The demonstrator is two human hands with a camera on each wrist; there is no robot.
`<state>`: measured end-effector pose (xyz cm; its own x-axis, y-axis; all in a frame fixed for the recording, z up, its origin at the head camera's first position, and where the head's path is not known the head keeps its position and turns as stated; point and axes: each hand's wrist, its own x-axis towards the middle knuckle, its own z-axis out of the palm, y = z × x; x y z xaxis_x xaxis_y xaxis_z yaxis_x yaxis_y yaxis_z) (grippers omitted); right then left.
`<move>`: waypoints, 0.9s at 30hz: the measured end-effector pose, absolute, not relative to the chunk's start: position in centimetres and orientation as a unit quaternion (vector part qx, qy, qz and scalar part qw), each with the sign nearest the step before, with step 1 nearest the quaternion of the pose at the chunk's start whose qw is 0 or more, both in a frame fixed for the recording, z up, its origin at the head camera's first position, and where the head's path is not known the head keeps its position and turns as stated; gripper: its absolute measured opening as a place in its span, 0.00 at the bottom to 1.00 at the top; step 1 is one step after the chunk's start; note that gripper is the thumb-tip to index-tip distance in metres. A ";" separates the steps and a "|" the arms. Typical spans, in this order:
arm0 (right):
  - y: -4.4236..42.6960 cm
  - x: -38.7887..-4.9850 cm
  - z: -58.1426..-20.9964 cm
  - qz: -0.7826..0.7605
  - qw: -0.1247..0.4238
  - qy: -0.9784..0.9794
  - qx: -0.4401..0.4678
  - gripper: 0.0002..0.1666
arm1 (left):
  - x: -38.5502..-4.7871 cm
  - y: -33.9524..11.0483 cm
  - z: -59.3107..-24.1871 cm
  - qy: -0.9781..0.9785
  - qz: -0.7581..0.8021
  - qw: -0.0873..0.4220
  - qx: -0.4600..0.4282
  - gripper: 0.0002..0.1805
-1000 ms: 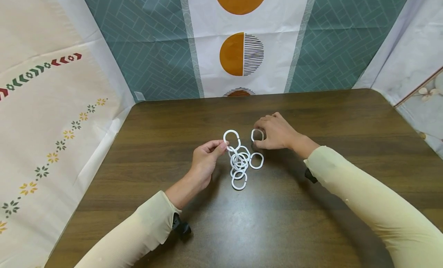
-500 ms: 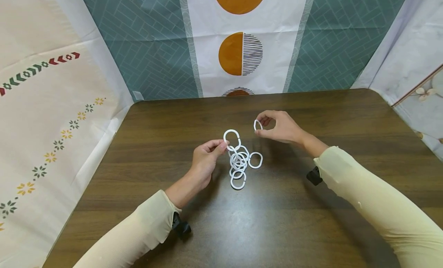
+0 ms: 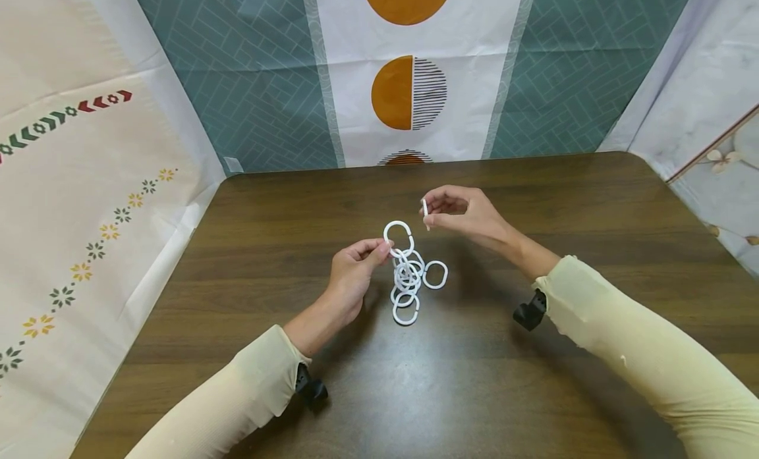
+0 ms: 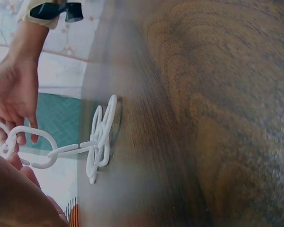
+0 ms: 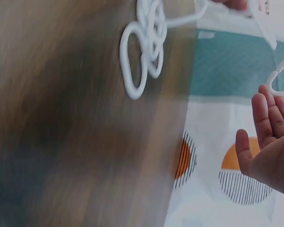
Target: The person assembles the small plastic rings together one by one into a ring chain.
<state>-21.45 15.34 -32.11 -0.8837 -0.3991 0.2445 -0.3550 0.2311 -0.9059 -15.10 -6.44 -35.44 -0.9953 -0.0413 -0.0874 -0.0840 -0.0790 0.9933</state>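
My left hand [image 3: 348, 274] pinches a white plastic C-shaped link [image 3: 397, 223] between thumb and fingers, raised above the table. From it hangs a white link chain [image 3: 406, 274], whose lower links lie heaped on the table; in the left wrist view that heap [image 4: 103, 137] joins the raised part. To the right and slightly higher, my right hand [image 3: 471, 214] pinches a separate link [image 3: 425, 207], seen edge-on from the head. In the right wrist view this link [image 5: 273, 85] shows a small gap in its ring. The two hands are apart.
The brown wooden table [image 3: 237, 248] extends around both hands. One link [image 3: 435, 262] sticks out to the heap's right. Behind the table's far edge hangs a green and white patterned cloth [image 3: 284, 83]. Black wrist cameras [image 3: 311, 386] sit at both cuffs.
My right hand has lifted its link off the table, turned it edge-on and brought it left toward the raised chain end. The left hand holds nearly still.
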 end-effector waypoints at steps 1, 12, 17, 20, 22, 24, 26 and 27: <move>15.1 -21.3 -32.1 -0.579 0.023 0.778 -0.244 0.18 | -15.1 -6.4 -35.4 0.678 0.733 0.014 -0.046 0.11; 13.5 -20.4 -32.6 -0.636 0.070 0.734 -0.227 0.18 | -15.1 -6.3 -35.4 0.676 0.735 0.017 -0.050 0.11; 13.2 -20.2 -32.8 -0.653 0.064 0.729 -0.197 0.21 | -15.1 -6.3 -35.4 0.669 0.741 0.015 -0.050 0.11; 13.0 -20.1 -32.9 -0.664 0.057 0.724 -0.181 0.19 | -15.1 -6.3 -35.5 0.666 0.744 0.015 -0.047 0.11; 12.9 -20.1 -32.9 -0.672 0.052 0.719 -0.172 0.17 | -15.2 -6.3 -35.5 0.664 0.746 0.017 -0.044 0.11; 12.8 -20.1 -33.0 -0.683 0.048 0.710 -0.163 0.15 | -15.2 -6.3 -35.6 0.663 0.747 0.020 -0.043 0.11; 12.7 -20.1 -33.1 -0.696 0.047 0.699 -0.158 0.15 | -15.3 -6.3 -35.6 0.663 0.747 0.021 -0.043 0.11; 12.6 -20.1 -33.1 -0.703 0.047 0.693 -0.155 0.15 | -15.3 -6.3 -35.6 0.662 0.748 0.021 -0.044 0.11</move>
